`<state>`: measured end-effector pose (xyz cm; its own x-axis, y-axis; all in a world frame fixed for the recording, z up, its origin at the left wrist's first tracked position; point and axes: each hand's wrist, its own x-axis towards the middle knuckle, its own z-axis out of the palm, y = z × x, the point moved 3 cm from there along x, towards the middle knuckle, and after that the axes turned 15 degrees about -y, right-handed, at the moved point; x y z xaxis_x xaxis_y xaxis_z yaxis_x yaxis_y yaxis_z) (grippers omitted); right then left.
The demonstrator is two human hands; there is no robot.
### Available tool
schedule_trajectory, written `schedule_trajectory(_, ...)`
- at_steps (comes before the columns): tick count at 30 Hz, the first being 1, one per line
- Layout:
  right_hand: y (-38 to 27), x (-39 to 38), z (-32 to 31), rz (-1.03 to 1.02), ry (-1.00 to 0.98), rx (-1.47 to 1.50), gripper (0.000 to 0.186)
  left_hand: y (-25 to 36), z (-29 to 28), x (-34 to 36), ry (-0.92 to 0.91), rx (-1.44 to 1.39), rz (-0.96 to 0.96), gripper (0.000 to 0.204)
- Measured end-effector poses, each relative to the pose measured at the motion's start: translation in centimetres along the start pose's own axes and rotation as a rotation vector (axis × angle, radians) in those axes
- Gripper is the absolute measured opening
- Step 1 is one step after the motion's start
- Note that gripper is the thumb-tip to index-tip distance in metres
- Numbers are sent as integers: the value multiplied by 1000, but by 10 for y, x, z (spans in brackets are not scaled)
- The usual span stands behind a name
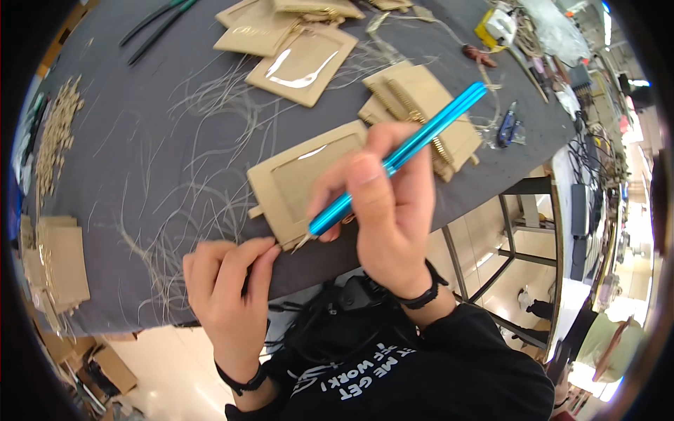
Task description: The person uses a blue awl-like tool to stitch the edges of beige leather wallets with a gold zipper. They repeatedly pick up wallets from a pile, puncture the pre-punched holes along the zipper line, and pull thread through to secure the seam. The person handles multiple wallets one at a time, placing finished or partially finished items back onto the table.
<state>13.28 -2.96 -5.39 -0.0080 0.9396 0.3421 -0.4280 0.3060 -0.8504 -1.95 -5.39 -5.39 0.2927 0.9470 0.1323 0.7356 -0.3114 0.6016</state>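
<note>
Your R hand [390, 210] is closed round a blue metallic pen-type tool [434, 128] in a writing grip, its fine tip angled down at the lower edge of the beige windowed pouch [265, 191]. Your L hand [228, 291] has thumb & index pinched together at that pouch's near L corner; can't tell how much of the edge is b/w them. Pouch lies on the grey-covered table [133, 151], window up, nr the front edge & b/w your hands.

Step in hand, prob.: fine tip work along that edge, maybe picking at or tidying the seam. Can't tell if the tip touches. Nxt move seems to call for a firm L pinch, a light, controlled stroke, & L fingertips clear of the point. Loose thread scraps [210, 188] lie just beside the pouch, so a snag's poss.
</note>
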Motion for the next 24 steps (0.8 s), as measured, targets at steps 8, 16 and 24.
schedule_trajectory(8,-4,0,-5,81,-7,-140,19,10,4,7,-72,-35,-7,11)
schedule_trajectory(16,-1,-1,-4,68,-36,-177,21,2,2,4,-78,-29,-18,15)
schedule_trajectory(24,-1,-3,1,81,-73,-322,21,-3,2,5,-35,-9,80,17)
